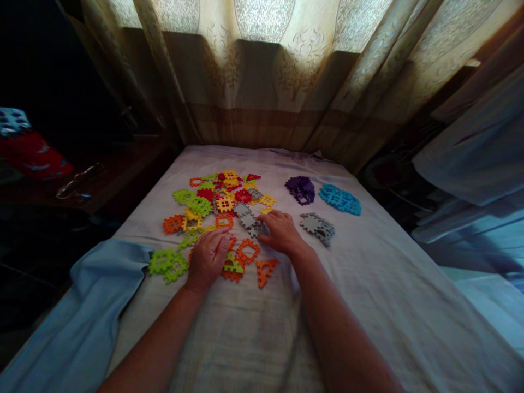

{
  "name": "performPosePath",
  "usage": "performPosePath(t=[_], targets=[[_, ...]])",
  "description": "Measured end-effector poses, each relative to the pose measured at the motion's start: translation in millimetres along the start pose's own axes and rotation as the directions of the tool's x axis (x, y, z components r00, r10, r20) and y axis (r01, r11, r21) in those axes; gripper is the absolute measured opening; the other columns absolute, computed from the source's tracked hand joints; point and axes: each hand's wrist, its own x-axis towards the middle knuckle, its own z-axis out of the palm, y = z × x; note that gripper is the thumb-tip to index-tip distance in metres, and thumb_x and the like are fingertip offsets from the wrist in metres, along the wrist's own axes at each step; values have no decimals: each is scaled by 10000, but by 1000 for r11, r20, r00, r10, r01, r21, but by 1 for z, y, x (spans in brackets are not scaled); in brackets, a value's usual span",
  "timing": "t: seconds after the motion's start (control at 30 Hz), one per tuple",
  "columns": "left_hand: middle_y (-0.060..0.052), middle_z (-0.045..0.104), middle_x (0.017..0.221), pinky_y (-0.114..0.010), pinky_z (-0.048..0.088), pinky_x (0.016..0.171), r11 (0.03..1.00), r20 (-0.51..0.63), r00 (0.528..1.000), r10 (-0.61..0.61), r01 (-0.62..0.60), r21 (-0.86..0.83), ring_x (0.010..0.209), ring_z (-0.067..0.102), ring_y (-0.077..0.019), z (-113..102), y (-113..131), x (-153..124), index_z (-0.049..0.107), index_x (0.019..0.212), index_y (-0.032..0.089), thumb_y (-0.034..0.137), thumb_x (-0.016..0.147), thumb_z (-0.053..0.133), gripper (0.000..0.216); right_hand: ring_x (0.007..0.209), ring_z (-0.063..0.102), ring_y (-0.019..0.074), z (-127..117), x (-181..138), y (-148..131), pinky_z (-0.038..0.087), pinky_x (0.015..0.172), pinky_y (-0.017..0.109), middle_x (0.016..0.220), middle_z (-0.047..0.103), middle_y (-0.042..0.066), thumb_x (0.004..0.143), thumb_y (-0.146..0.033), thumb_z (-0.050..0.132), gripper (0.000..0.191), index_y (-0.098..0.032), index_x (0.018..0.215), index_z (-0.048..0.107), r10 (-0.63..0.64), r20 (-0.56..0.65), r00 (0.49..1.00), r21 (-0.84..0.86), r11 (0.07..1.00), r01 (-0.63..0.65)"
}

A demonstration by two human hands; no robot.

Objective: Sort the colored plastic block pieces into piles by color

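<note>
A mixed pile of plastic interlocking building tiles lies on the cloth, with toothed edges and some window-like openings. My left hand [207, 256] rests low over the near part of the pile, its fingers stretched out and its palm partly hidden. It is beside an orange tile [224, 221] and several lime green tiles [164, 261]. My right hand [280, 231] is at the pile's right edge, thumb and fingers curled around the end of a grey tile [254, 228]. Another grey tile [243, 210] lies just beyond. An orange triangular tile [265, 271] lies nearer me.
To the right are separate groups of purple tiles [301, 190], blue tiles [339, 198] and grey tiles [318, 227]. A light blue cloth [102, 284] hangs over the bed's left edge. Patterned curtains [262, 82] close off the far side.
</note>
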Motion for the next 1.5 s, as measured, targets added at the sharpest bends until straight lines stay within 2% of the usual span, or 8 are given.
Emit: performPosePath(t=[0.3, 0.5, 0.63, 0.83, 1.0, 1.2, 1.37, 1.5], targets=[[-55, 760, 1082, -389, 535, 955, 1000, -4, 1000, 10, -10, 2, 1022, 692, -205, -1, 3, 2, 730, 946, 219, 347, 991, 432, 327, 1203, 552, 286, -17, -7, -7, 347, 1034, 425, 1241, 674, 123, 778, -375, 726, 568, -195, 1299, 592, 51, 36, 998, -22, 999, -50], [-64, 758, 1094, -389, 530, 962, 1000, 8, 1000, 0, 0, 6, 1020, 689, -205, -2, 4, 1, 729, 967, 209, 351, 990, 436, 327, 1130, 615, 278, -49, -24, 15, 425, 957, 385, 1200, 708, 86, 764, -342, 730, 570, -236, 1308, 600, 278, 122, 953, -48, 961, -274], [-63, 758, 1091, -393, 529, 960, 1000, 13, 1000, 3, -3, 10, 1026, 687, -208, -2, 3, 2, 730, 962, 212, 356, 989, 433, 332, 1167, 610, 297, -58, -35, 50, 445, 953, 408, 1233, 694, 92, 793, -386, 709, 532, -237, 1295, 613, 508, -11, 861, -20, 861, -509], [-67, 762, 1069, -394, 532, 961, 1000, 18, 1000, 1, -1, 3, 1004, 695, -205, -2, 2, 2, 730, 964, 200, 366, 988, 435, 340, 1216, 590, 329, -62, -49, 87, 465, 968, 472, 1256, 676, 123, 837, -501, 648, 525, -228, 1285, 623, 776, -155, 611, 107, 628, -771], [-61, 761, 1080, -395, 533, 962, 1000, 15, 1000, 1, -1, 15, 1011, 694, -209, -3, 2, 2, 730, 946, 205, 361, 986, 434, 337, 1233, 574, 343, -56, -51, 98, 451, 988, 511, 1271, 666, 128, 828, -521, 651, 521, -230, 1260, 636, 827, -94, 554, 147, 562, -814], [-68, 760, 1077, -386, 530, 968, 1000, 11, 1000, 18, -19, 19, 1021, 692, -207, -2, 2, 1, 728, 954, 199, 354, 992, 434, 335, 1258, 543, 386, -53, -48, 99, 437, 984, 560, 1320, 632, 157, 833, -508, 652, 531, -219, 1278, 639, 804, -144, 577, 118, 593, -797], [-69, 761, 1085, -387, 525, 968, 999, 11, 1000, 23, -23, 23, 1030, 691, -204, 0, 1, 1, 730, 956, 197, 361, 999, 432, 343, 1225, 554, 312, -41, -27, 63, 431, 991, 455, 1284, 654, 117, 882, -366, 588, 386, -226, 1234, 666, 510, -328, 795, 84, 854, -513], [-66, 762, 1079, -384, 527, 968, 999, 12, 1000, 26, -26, 22, 1024, 692, -203, -1, 1, 1, 732, 952, 201, 361, 995, 441, 335, 1155, 588, 274, -21, -10, 12, 434, 973, 395, 1236, 681, 114, 913, -384, 573, 362, -212, 1217, 669, 285, -244, 927, 9, 956, -292]])
